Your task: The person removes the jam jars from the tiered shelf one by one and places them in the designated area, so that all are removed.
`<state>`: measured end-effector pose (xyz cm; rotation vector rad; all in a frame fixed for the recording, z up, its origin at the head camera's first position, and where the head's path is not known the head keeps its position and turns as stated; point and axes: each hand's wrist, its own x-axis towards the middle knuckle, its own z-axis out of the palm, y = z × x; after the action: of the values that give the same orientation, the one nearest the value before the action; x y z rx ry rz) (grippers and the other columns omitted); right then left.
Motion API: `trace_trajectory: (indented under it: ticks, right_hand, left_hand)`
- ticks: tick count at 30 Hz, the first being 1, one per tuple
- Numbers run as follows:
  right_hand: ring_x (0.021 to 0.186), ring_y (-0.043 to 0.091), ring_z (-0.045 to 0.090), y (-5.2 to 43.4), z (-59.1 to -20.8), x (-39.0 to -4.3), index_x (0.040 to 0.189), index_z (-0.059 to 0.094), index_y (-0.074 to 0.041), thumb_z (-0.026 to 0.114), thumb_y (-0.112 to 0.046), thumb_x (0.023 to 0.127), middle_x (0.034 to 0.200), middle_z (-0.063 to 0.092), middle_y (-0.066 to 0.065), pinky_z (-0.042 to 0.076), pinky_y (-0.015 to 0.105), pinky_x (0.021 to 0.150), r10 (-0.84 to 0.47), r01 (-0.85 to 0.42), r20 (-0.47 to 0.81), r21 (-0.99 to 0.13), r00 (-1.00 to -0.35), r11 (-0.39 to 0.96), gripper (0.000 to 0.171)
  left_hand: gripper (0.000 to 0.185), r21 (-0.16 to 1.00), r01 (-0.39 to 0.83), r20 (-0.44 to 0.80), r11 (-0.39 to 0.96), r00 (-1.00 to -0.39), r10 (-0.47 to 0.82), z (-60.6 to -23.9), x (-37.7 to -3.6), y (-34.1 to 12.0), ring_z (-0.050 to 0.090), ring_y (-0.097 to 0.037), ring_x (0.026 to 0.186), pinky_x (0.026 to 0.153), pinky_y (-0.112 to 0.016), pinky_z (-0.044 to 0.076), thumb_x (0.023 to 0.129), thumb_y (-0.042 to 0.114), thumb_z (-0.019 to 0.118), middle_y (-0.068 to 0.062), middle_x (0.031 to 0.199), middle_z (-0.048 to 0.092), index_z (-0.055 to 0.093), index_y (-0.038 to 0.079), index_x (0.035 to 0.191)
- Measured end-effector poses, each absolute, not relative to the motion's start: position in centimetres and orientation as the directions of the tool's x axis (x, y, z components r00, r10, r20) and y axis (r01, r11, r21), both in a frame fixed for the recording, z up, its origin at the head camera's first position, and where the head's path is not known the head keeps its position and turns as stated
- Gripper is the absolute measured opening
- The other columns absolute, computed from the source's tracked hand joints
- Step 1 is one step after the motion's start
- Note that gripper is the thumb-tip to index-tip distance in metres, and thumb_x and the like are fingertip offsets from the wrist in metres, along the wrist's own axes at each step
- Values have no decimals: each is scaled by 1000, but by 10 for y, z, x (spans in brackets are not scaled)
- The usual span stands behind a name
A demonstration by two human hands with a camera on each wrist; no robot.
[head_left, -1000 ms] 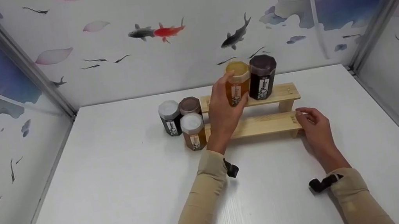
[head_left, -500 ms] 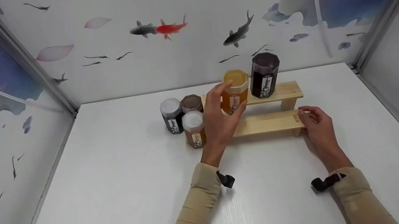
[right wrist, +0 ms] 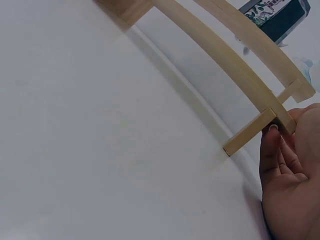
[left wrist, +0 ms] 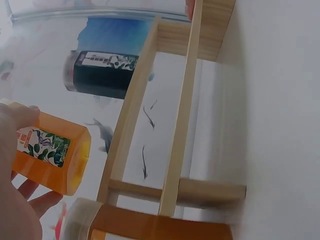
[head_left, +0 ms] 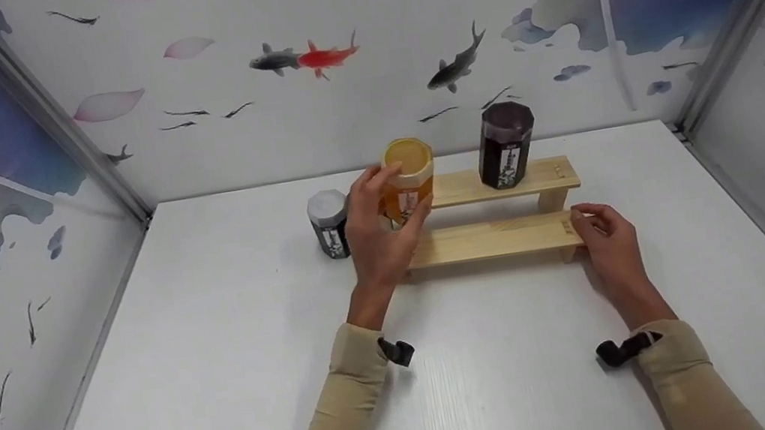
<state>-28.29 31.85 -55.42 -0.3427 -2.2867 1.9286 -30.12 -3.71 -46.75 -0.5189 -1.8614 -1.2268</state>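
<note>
On the white table [head_left: 227,390], far left, a black jar with a grey lid [head_left: 328,224] stands beside the rack. Next to it, the left hand [head_left: 380,238] grips an orange jar [head_left: 406,179], fingers and thumb curled round its sides, holding it in the air off the left end of the wooden rack [head_left: 499,237]. The step in hand looks like carrying this jar off the rack; setting it down would call for a free spot among the jars below it. The orange jar is faceted and amber, with a pale yellow lid and a flowered label. Further right, a dark jar [head_left: 505,144] stands on the upper shelf. The right hand [head_left: 604,239] rests its nearly straight fingers on the rack's right end, steadying it.
</note>
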Motion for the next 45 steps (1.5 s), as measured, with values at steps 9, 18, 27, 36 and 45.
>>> trace_trajectory:
  ticks: [9, 18, 27, 36, 45]
  right_hand:
    - [105, 7, 66, 319, -555, -284, 150, 57, -12, 64, -52, 107, 118, 67, -1, 58, 14, 81, 252, 91, -49, -983, -966, 157, 60]
    - [106, 4, 65, 319, -558, -285, 152, 56, -10, 63, -50, 108, 116, 66, -3, 57, 11, 85, 260, 85, -39, -982, -965, 168, 60]
    - [109, 6, 65, 321, -558, -283, 150, 57, -15, 62, -55, 106, 120, 65, -2, 57, 11, 84, 259, 99, -52, -980, -964, 174, 60]
    - [107, 6, 65, 320, -557, -280, 148, 59, -16, 64, -53, 106, 120, 66, -2, 57, 10, 84, 266, 102, -55, -981, -962, 165, 56]
    - [102, 6, 65, 318, -554, -282, 143, 61, -17, 66, -50, 106, 115, 66, 0, 57, 11, 79, 276, 96, -56, -987, -960, 131, 51]
  left_hand:
    - [60, 547, 728, 834, 414, -517, -193, -471, -301, -82, 64, -28, 135, 103, -46, 63, 89, 20, 92, -15, 146, 59, 63, 16, 141]
    - [60, 584, 647, 808, 490, -517, -281, -483, -301, -123, 62, -25, 137, 103, -47, 63, 89, 26, 92, -11, 145, 59, 62, 19, 141]
    - [66, 623, 599, 778, 502, -543, -318, -495, -295, -148, 61, -28, 138, 99, -52, 64, 82, 18, 97, -14, 144, 58, 61, 15, 138]
    - [66, 613, 588, 778, 528, -565, -275, -498, -294, -160, 63, -24, 133, 96, -50, 66, 82, 23, 97, -12, 140, 59, 60, 16, 137]
    - [73, 673, 561, 705, 482, -684, -189, -518, -293, -176, 64, -22, 118, 84, -50, 68, 78, 22, 100, -8, 134, 62, 61, 14, 140]
